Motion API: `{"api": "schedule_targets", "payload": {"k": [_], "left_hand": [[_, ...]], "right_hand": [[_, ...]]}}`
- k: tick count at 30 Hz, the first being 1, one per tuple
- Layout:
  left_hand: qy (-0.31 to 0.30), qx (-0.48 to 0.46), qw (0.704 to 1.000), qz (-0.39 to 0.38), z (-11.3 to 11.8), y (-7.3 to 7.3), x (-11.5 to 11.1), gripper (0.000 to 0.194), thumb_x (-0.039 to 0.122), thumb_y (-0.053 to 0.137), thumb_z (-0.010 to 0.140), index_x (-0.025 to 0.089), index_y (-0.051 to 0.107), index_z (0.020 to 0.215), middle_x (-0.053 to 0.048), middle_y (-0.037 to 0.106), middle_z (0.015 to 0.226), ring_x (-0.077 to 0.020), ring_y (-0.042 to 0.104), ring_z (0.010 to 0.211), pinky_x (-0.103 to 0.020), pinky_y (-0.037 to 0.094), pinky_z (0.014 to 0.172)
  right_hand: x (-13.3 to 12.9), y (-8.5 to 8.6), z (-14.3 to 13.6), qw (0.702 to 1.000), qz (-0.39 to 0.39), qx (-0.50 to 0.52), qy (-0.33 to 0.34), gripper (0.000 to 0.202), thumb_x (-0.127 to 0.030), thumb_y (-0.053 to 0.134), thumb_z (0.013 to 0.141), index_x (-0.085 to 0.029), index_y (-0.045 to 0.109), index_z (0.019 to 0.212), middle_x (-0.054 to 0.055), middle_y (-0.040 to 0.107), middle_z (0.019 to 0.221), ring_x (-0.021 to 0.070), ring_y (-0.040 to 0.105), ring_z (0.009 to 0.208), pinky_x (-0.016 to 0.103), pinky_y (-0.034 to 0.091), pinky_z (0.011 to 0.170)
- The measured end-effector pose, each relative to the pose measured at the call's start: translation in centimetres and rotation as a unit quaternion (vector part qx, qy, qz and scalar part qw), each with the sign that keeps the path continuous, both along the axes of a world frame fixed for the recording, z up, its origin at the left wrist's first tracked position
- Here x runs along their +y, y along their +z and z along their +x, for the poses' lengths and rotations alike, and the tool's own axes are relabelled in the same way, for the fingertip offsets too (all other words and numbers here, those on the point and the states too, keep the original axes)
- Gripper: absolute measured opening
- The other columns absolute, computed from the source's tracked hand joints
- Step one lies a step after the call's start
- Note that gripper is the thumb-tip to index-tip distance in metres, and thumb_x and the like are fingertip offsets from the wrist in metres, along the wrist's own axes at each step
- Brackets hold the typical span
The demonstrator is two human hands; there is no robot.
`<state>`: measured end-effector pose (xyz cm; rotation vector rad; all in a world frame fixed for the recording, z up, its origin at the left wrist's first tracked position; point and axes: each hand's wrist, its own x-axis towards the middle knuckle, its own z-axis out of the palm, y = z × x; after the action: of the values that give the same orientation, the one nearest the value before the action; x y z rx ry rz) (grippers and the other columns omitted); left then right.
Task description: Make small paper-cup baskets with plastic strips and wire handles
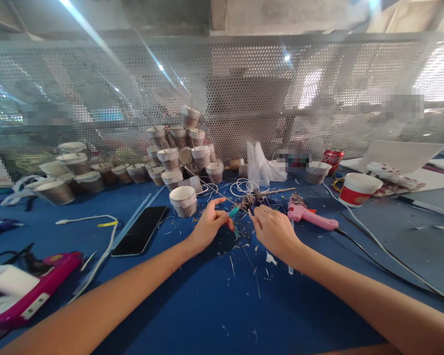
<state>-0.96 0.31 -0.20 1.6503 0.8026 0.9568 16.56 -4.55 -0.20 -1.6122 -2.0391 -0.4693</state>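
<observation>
Near the middle of the blue table (222, 305), my left hand (209, 224) pinches a small teal piece (234, 212), its index finger stretched out. My right hand (274, 229) is closed beside the pile of thin brown twigs (248, 201); what its fingers hold is hidden. Behind my left hand stands a small white-rimmed pot (183, 201). To the right of my right hand lies a pink glue gun (313, 215) with a black cord. Scraps and thin fibres lie scattered below both hands.
Stacked small pots (168, 159) stand at the back. On the left are a black phone (140, 230), a white cable and a magenta power strip (55, 271). A red-and-white cup (358, 190), a red can (332, 160) and white strips (259, 165) are at the back right.
</observation>
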Motion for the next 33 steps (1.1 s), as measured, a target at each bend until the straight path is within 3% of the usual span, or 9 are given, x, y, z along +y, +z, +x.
{"api": "schedule_targets", "payload": {"k": [10,16,20,33], "left_hand": [[-0.024,0.003,1.000,-0.002,0.23,0.47,-0.48,0.089,0.028,0.054,0.078,0.008,-0.012,0.136,0.002,0.064,0.061,-0.0129,0.060,0.061,-0.028,0.042,0.069],[-0.044,0.022,0.999,0.006,0.07,0.12,-0.30,0.090,0.027,0.052,0.080,0.009,-0.016,0.135,0.001,0.064,0.062,-0.0121,0.060,0.060,-0.026,0.043,0.066],[-0.057,0.024,0.998,-0.017,0.13,0.11,-0.32,0.092,0.029,0.052,0.080,0.012,-0.021,0.134,0.002,0.062,0.060,-0.0110,0.057,0.049,-0.023,0.044,0.053],[-0.038,0.063,0.997,-0.027,0.06,0.39,-0.45,0.091,0.029,0.052,0.080,0.017,-0.021,0.134,0.000,0.066,0.064,-0.0033,0.040,0.032,-0.013,0.025,0.031]], "right_hand": [[-0.03,0.07,-0.11,1.000,-0.005,0.003,-0.004,0.020,-0.011,0.038,0.079,-0.015,0.053,0.068,0.002,0.055,0.066,0.0097,0.044,0.051,0.025,0.022,0.052],[-0.05,0.14,-0.13,1.000,-0.013,-0.005,-0.003,0.020,-0.010,0.038,0.079,-0.015,0.053,0.068,0.003,0.056,0.066,0.0099,0.045,0.051,0.025,0.022,0.052],[-0.04,0.20,-0.09,1.000,-0.014,-0.007,-0.007,0.019,-0.010,0.038,0.079,-0.015,0.054,0.070,0.003,0.057,0.067,0.0101,0.045,0.052,0.025,0.022,0.052],[-0.15,0.13,-0.16,0.999,-0.021,0.011,-0.035,0.018,-0.010,0.038,0.077,-0.015,0.053,0.068,0.003,0.056,0.065,0.0091,0.044,0.049,0.025,0.019,0.050]]}}
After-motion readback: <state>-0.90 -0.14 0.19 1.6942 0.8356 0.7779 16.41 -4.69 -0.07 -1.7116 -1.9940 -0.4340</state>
